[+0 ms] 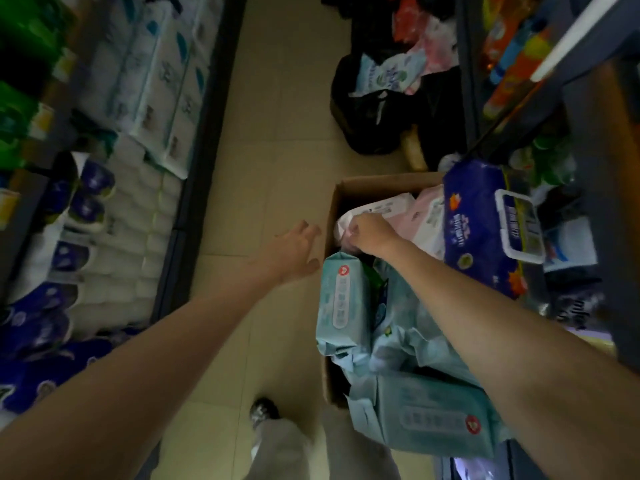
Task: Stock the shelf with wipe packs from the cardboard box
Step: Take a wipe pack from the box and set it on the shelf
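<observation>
Head view: right hand (369,233) fingers pinch a white wipe pack (377,209).

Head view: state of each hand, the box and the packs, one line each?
Left hand: open, fingers spread, beside the box.
Right hand: gripping a white pack's edge.
Cardboard box: open, on the floor, holding packs.
White pack: in the box.
Teal pack: on edge in the box.

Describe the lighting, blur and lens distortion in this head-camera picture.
Head view: dim overall; the shelves at the frame edges curve from wide-angle distortion; the outstretched left hand is slightly motion-blurred; the right hand gripping a pale pink wipe pack in the brown cardboard box is sharper.
</observation>
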Tool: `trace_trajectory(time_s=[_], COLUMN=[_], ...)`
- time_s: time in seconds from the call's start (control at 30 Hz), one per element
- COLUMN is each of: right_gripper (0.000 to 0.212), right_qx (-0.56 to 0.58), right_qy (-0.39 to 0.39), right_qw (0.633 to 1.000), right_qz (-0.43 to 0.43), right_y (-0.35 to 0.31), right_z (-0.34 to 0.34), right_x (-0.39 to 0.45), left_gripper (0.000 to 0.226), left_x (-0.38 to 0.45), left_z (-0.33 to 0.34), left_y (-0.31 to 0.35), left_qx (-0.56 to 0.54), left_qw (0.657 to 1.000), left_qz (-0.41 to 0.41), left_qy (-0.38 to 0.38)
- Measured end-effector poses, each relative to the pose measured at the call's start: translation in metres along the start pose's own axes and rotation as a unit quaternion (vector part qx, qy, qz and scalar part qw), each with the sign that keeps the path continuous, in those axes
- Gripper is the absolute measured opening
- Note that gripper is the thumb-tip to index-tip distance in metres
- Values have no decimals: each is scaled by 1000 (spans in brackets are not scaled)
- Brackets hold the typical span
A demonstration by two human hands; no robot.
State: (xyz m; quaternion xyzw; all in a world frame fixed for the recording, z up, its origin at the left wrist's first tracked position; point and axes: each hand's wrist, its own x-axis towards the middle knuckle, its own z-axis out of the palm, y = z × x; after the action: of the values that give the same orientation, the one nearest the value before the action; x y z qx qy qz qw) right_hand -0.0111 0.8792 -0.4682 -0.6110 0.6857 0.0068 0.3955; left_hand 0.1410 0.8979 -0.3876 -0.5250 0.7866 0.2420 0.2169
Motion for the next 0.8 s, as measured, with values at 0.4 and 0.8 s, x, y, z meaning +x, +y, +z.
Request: trace_trajectory(time_s=[0.4,0.8], right_gripper=[20,31], right_qx=[-128,90], right_qy=[63,-5], right_qw=[989,990], right_qz=[42,-112], right_y=[0,-68], right_z=[52,-133], right_x=[53,-46], left_gripper=[50,89], left_x=[19,6], left_z=[37,-36], left_y=[-42,-40], left_qx=[-28,-114], left_qw=[999,993], left_qz=[-17,21], left_qy=[14,11])
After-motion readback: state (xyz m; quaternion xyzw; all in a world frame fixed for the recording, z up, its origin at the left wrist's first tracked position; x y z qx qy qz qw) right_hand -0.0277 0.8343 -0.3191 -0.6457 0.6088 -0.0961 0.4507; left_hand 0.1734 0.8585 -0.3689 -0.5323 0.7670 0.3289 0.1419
